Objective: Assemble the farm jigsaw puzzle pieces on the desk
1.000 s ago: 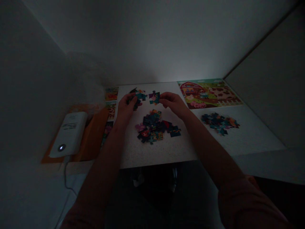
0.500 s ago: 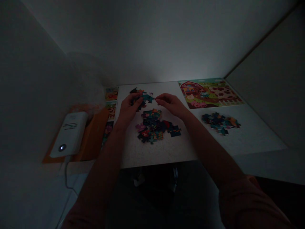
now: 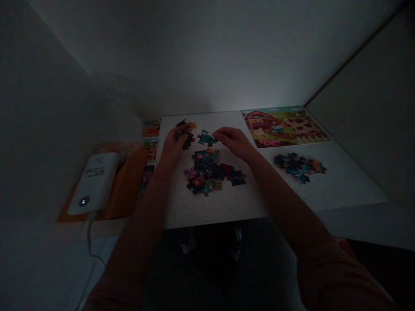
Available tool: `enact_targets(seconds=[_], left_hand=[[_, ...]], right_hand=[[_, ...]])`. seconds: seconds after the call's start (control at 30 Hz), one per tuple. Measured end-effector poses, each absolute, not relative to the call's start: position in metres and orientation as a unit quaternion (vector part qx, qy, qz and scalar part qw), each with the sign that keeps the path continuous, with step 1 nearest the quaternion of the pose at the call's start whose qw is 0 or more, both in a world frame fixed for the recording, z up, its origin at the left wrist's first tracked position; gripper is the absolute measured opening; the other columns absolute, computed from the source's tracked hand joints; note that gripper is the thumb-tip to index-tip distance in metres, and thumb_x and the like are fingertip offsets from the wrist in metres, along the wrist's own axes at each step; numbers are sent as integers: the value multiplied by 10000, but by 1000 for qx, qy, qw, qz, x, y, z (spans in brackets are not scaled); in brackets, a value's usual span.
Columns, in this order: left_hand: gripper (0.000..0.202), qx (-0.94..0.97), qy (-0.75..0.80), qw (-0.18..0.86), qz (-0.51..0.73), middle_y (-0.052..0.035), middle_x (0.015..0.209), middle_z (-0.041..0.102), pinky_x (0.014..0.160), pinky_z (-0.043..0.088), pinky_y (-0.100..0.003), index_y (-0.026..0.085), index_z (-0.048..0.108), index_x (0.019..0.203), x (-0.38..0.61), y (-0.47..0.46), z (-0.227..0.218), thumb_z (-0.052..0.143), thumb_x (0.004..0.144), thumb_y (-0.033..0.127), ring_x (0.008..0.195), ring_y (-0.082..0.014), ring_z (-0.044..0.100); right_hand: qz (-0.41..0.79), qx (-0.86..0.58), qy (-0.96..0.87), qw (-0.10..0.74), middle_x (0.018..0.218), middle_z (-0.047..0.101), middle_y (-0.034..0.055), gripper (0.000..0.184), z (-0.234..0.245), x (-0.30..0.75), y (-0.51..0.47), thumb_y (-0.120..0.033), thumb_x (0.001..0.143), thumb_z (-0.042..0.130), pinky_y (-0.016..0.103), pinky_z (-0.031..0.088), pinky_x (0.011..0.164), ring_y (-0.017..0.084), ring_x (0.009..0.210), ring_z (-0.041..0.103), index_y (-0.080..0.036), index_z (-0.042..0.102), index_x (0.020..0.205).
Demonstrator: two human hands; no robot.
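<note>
Head view | left hand (image 3: 173, 147) fingers curled on dark joined cardboard puzzle cluster (image 3: 185, 137) | right hand (image 3: 236, 141) fingers pinch teal cardboard puzzle piece (image 3: 205, 138), just beside cluster, toward white speckled bench (image 3: 227, 207) far edge

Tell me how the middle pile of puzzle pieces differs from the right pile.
The middle pile looks bigger than the right pile. The middle pile lies by the right hand; the right pile lies apart, in front of the farm picture. Both are loose, mostly dark pieces on the table.
</note>
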State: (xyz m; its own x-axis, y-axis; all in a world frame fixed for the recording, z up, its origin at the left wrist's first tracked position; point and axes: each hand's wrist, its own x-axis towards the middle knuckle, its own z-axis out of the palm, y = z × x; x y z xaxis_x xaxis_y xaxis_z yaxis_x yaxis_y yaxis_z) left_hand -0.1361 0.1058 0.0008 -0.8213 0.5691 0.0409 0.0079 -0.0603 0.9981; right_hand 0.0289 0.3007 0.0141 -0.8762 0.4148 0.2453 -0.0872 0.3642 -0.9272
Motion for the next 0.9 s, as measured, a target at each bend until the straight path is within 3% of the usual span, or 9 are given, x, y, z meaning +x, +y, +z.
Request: enact_targets(seconds=[0.17,0.3,0.4,0.47,0.67,0.77,0.9], left_hand=[[314,209,629,225,715,-120,1302,828,824,674,-307,253,709,1227,-143,106,-6,867,965,326,1125,-231,823],[340,214,606,245,726,-102,1284,836,871,697,-313,263,728,1211,-142,105,-7,906,926,315,1104,-212,812],[352,200,601,250,732,-99,1228,838,826,721,-334,259,722,1176,-139,105,-5,931,907,346,1066,-225,820],[380,195,608,255,726,-104,1208,837,736,721,-334,249,721,1164,-137,104,-2,947,894,391,1026,-240,827],[455,204,648,223,698,-112,1093,855,487,518,-230,235,782,1073,-140,106,-3,1006,823,542,820,-211,783],[452,214,654,207,695,-110,1084,862,478,427,-231,245,801,1008,-141,108,-5,1017,789,576,811,-203,767],[451,213,651,216,695,-115,1122,866,531,437,-242,245,787,1003,-139,107,-4,1007,763,556,872,-217,784]], right_hand=[[536,-117,-794,262,864,726,41,458,29,39,308,-672,920,809,360,527,781,203,844,640,-217,812,971],[490,-177,-783,342,991,769,72,354,51,89,335,-606,941,846,392,574,772,249,926,698,-257,809,987],[427,-246,-783,379,1062,813,87,288,55,154,364,-555,882,900,456,620,830,294,971,744,-296,835,992],[388,-305,-786,371,1009,822,84,287,51,202,382,-561,841,912,488,627,860,300,933,755,-306,841,951],[286,-416,-824,257,898,821,110,472,37,286,407,-736,803,851,435,531,636,252,673,660,-282,859,932],[254,-419,-823,286,959,819,115,544,38,271,398,-774,820,832,402,477,587,221,633,597,-273,868,1028],[330,-296,-844,302,1022,829,103,504,45,197,362,-727,925,808,390,502,653,234,745,642,-263,865,1113]])
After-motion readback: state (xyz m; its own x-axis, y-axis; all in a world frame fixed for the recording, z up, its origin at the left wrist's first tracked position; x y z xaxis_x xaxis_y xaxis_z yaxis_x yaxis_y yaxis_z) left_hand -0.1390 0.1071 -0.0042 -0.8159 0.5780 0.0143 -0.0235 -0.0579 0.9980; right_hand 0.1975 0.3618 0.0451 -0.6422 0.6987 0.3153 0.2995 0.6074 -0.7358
